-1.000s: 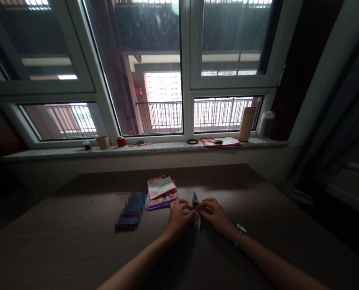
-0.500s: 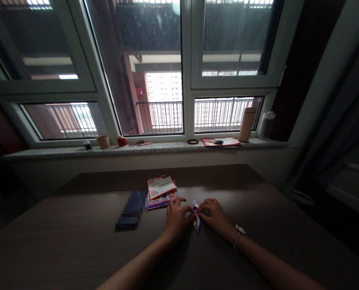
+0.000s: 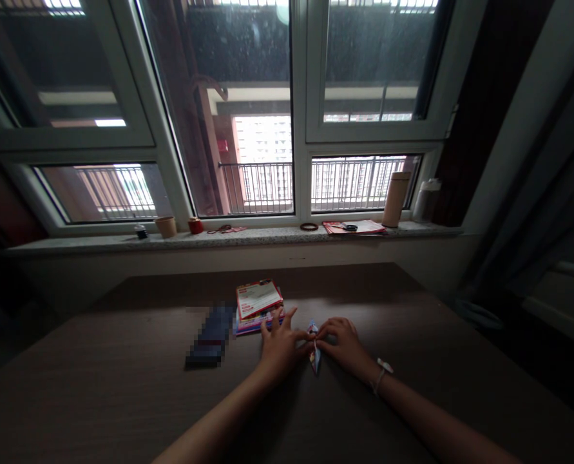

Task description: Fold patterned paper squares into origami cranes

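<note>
A small, narrow piece of folded coloured paper (image 3: 315, 361) lies on the dark table, pointed at its near and far ends. My left hand (image 3: 281, 343) pinches its middle from the left with thumb and forefinger, while the other fingers spread upward. From the right, my right hand (image 3: 341, 341) pinches the same spot, its fingers curled together. The fingertips of both hands nearly meet and cover the paper's centre. Just beyond my left hand lies a stack of printed sheets (image 3: 258, 300) with red borders.
Left of the stack is a dark, blurred-out flat object (image 3: 212, 338) on the brown table (image 3: 122, 386). On the windowsill (image 3: 267, 237) stand a paper cup (image 3: 165, 227), a red spool (image 3: 196, 225), scissors (image 3: 348, 227) on papers, a tan bottle (image 3: 395, 200) and a white bottle (image 3: 426, 201).
My left hand's outer fingers have lifted and spread, and the hand has shifted slightly left. My right hand and the folded paper have stayed nearly in place.
</note>
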The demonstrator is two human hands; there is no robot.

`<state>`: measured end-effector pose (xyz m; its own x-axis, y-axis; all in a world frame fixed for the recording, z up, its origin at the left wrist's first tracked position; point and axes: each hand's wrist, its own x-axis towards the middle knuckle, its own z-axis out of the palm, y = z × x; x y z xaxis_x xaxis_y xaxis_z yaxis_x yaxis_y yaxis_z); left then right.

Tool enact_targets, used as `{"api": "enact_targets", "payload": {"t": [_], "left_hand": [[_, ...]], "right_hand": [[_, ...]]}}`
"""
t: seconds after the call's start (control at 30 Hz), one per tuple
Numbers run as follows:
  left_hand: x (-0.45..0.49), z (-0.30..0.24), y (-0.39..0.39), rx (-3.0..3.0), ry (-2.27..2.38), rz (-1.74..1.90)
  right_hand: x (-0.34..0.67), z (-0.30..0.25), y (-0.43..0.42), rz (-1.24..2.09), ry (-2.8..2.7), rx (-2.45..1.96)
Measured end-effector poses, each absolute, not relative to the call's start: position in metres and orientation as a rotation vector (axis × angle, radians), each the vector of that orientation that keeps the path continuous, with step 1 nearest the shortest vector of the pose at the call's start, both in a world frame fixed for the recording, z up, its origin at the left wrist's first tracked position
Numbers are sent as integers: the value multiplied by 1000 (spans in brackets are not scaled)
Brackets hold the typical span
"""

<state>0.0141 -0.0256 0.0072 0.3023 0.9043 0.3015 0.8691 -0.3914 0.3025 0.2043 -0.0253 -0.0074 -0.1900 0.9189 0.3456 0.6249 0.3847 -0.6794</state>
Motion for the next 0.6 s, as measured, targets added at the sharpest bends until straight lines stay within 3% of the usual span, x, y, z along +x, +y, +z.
{"api": "enact_targets", "payload": {"t": [0.6], "left_hand": [[14,5,-14,2470,1627,547]], "right_hand": [[203,-7,-25,479,-1898,-1339]]}}
